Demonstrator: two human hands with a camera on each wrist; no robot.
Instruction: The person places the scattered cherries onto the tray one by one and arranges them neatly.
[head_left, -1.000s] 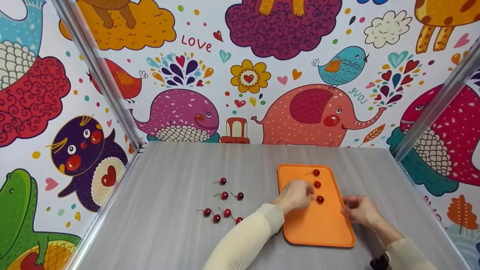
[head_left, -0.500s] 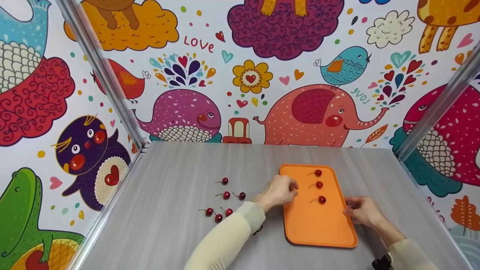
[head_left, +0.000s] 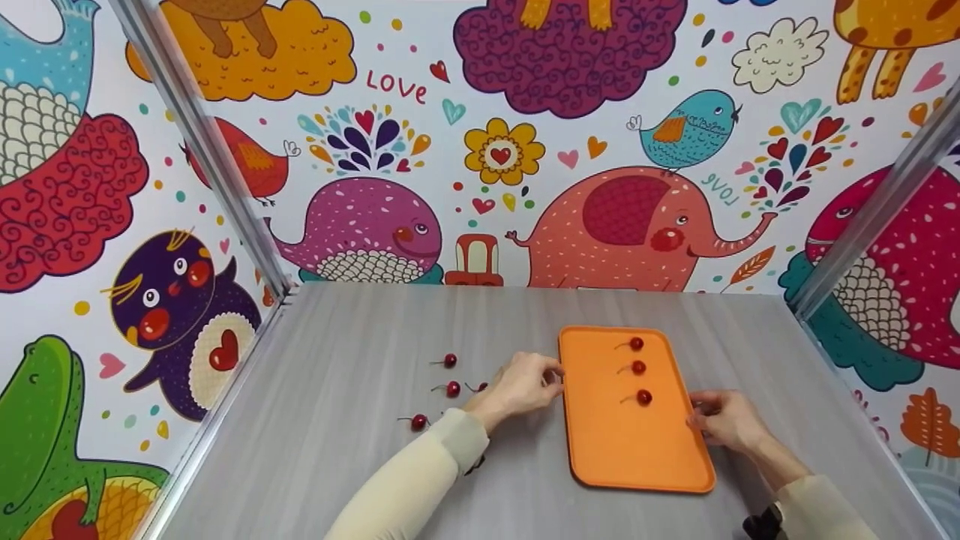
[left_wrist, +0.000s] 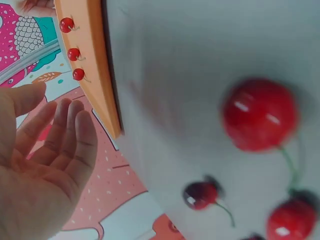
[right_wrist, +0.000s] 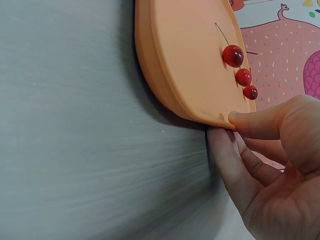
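Observation:
An orange tray (head_left: pixel 637 450) lies on the grey table, with three red cherries in a column near its right side, the nearest cherry (head_left: pixel 644 397) closest to its middle. My right hand (head_left: pixel 729 424) pinches the tray's right rim; in the right wrist view the thumb (right_wrist: pixel 260 121) is on top and fingers are beneath. Just outside the left rim is my left hand (head_left: pixel 523 384), holding nothing. Its fingers (left_wrist: pixel 60 130) are loosely bent in the left wrist view. Several stemmed cherries lie left of it, among them a cherry (head_left: pixel 450 361) at the back; my left arm hides some.
The grey table (head_left: pixel 360 322) meets a wall (head_left: pixel 570 90) printed with cartoon animals at the back. Metal posts (head_left: pixel 217 172) stand at the corners. My left sleeve (head_left: pixel 412 480) crosses the table's front, over part of the loose cherries.
My left hand has moved left, away from the cherries in the tray and past its left rim. The right hand stays at the right rim.

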